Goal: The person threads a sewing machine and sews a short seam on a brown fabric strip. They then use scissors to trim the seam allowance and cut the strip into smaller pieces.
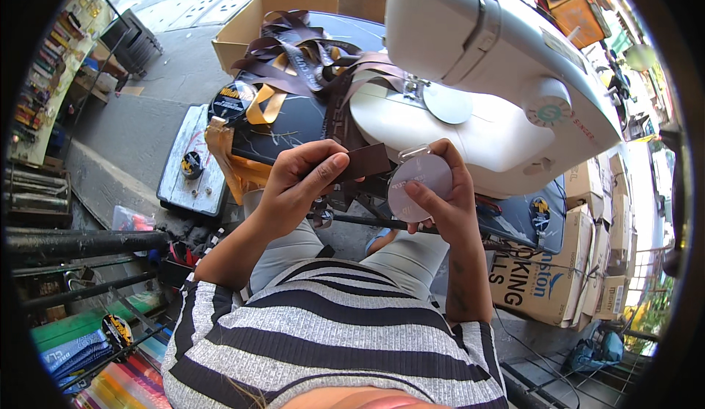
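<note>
The left hand (305, 178) had its thumb and fingers closed on a dark brown, flat fabric ribbon (369, 162), its free end extending toward the right. The right hand (457, 196) gripped a light grey, round, flat disc (429, 174) by its right side, thumb across the face; the disc's narrow loop (416, 153) pointed upward. The disc was positioned just beside the ribbon end, in front of a white, smooth-shelled sewing machine (507, 108) on a black, white-veined desk (290, 131).
</note>
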A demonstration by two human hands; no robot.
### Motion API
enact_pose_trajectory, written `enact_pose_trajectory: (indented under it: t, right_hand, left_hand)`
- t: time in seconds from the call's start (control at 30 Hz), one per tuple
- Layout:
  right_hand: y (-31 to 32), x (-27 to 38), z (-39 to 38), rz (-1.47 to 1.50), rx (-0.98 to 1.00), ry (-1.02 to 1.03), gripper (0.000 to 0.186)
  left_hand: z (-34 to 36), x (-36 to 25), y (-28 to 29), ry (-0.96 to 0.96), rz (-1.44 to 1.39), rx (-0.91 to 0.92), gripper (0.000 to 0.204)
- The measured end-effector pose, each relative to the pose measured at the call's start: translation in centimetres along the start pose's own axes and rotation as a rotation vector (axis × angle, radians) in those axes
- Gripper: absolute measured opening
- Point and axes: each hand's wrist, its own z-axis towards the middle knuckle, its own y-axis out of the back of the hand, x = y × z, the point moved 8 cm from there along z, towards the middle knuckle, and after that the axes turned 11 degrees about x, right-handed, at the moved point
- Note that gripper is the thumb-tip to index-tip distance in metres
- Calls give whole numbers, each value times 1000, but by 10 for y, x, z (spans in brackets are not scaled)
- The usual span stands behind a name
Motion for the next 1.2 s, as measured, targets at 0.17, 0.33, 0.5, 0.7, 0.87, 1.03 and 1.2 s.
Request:
enact_pose_trajectory:
  t: [0.17, 0.33, 0.5, 0.7, 0.87, 1.03, 1.2]
  right_hand:
    - [22, 5, -16, -27, -43, 21, 54]
    - [37, 9, -22, -10, -40, 208, 63]
    - [51, 9, -23, 160, -169, 444, 61]
    - [48, 16, -31, 229, -178, 484, 56]
    - [40, 19, -34, 203, -91, 424, 54]
    - [40, 16, -35, 212, -119, 393, 54]
    - [37, 17, -34, 253, -73, 395, 54]
  left_hand:
    - [17, 1, -17, -57, -49, 50, 23]
    - [20, 1, -28, -18, -22, 82, 22]
    - [25, -1, -39, -23, -64, 128, 22]
    - [31, -1, -52, -12, -82, 153, 22]
    - [31, 0, -57, 0, -75, 166, 23]
    - [29, -3, -59, 7, -73, 197, 23]
    - [29, -3, -61, -4, -55, 179, 24]
